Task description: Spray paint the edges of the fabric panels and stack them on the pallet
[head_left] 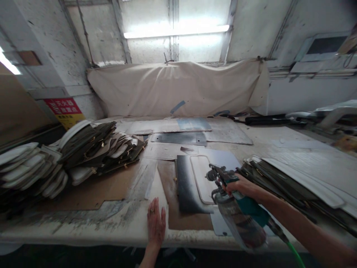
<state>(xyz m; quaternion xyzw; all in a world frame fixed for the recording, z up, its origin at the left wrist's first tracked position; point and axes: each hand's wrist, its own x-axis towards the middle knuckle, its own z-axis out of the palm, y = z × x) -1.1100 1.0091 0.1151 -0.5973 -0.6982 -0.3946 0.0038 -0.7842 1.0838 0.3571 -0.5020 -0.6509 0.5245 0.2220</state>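
Lower right, your right hand (237,185) is gripping the spray gun (221,175) — probably hanging bottom-heavy, best held by its handle (252,210) — while your left hand (156,223) is resting open, lower centre.

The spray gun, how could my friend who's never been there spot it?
Find the big hanging cloth, then the worktable before it. Above its near right part, the right hand grips the spray gun. Unlike the flat pieces stacked to its right, it has a see-through cup and bright green hose.
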